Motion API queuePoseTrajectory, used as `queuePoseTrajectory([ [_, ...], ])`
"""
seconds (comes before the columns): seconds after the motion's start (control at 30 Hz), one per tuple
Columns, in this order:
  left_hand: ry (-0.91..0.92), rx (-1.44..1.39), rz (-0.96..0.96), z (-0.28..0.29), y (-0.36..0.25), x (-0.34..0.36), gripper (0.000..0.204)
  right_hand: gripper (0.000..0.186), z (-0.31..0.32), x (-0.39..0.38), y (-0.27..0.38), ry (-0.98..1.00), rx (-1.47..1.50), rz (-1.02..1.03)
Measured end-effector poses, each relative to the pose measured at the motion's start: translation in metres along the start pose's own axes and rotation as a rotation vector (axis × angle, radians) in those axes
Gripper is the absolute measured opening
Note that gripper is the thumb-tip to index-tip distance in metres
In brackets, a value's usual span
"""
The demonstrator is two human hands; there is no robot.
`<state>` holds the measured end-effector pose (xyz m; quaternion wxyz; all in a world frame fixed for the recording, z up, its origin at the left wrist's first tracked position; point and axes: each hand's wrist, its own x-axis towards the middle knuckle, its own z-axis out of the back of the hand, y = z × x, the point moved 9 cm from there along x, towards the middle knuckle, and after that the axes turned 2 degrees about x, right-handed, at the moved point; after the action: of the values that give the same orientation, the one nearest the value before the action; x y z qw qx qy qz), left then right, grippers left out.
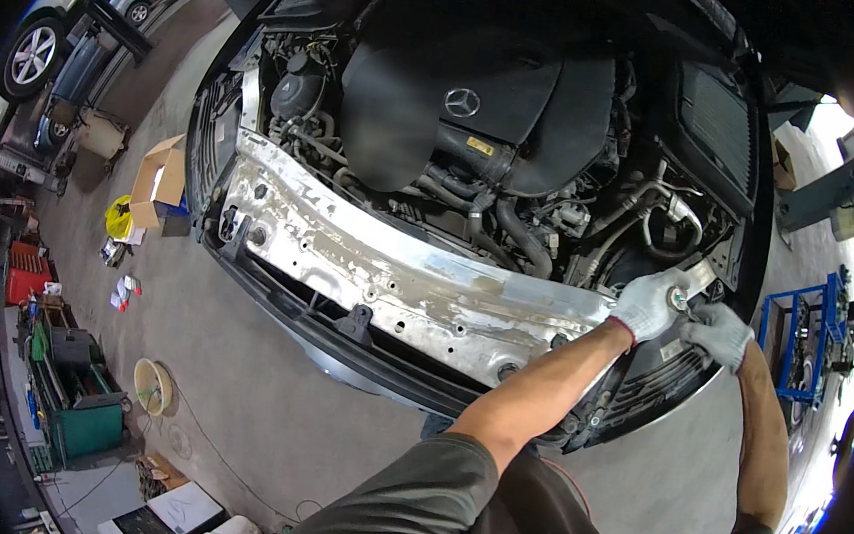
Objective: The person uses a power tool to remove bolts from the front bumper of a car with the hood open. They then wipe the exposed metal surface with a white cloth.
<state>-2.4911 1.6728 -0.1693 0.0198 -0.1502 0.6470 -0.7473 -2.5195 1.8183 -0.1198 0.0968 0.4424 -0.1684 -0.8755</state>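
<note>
Both gloved hands [684, 317] meet — arms outstretched — at silver crossmember [397, 265].

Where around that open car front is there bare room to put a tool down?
Bare floor lies between the bumper and the green cart. The silver crossmember is flat and free. Crowded: the engine bay and around both gloved hands.

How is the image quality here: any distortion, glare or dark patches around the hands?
Head view: strong fisheye bend with black corners; daylight blows out the right edge; the silver crossmember shows mild glare; both gloved hands, left hand and right hand, stay sharp and well lit.
</note>
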Motion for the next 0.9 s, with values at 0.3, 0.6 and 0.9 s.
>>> queuePoseTrajectory([
  [0.3, 0.082, -0.037, -0.12, -0.018, 0.006, 0.009, 0.026, 0.027, -0.109, -0.027, -0.011, -0.19, 1.413, 0.048],
  [0.6, 0.124, -0.149, -0.075, -0.016, 0.023, 0.018, 0.025, 0.042, -0.071, -0.019, -0.013, -0.465, 0.889, -0.098],
  [0.9, 0.097, -0.047, -0.118, -0.016, 0.015, 0.017, 0.011, 0.058, 0.013, 0.007, -0.026, -0.135, 0.223, -0.024],
])
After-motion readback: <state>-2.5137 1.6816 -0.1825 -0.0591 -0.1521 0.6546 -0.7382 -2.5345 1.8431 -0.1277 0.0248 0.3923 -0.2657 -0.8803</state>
